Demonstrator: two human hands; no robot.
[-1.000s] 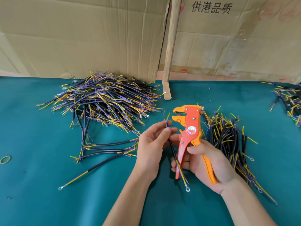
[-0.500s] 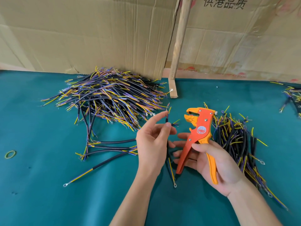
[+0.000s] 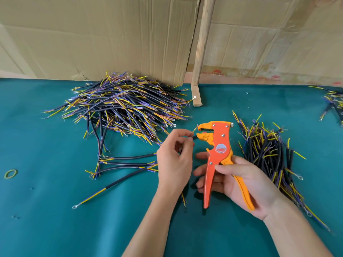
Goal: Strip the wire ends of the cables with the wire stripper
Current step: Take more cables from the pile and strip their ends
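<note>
Orange and sitting pretty in the right hand (image 3: 246, 184), the wire stripper (image 3: 220, 153) has its handles wrapped by curled fingers and its beak pointing left, jaws parted. In comes the left hand (image 3: 174, 164), thumb and fingertips pinched on a single cable (image 3: 194, 137), offering the black sheathed end right up at the mouth of the tool; a yellow core pokes up just beside the upper jaw, and the cable's tail trails out below the wrist. My read: this cable is light and floppy, the thin cores bend at a touch, so the place to hold it is close behind the end, on the stiffer black sheath, where the pinch sits now. Grip further back and the tip would likely wander out of the jaws. The stripper looks rigid and springy, a squeeze-and-release job. Now the count: one stripper, one cable in hand, three heaps on the teal table (image 3: 46, 219) — a big pile (image 3: 120, 110) far left, a second pile (image 3: 267, 154) beside the right hand, a small cluster (image 3: 334, 102) at the right edge — far too many to number. About five loose cables (image 3: 128, 164) lie left of the hand.
</note>
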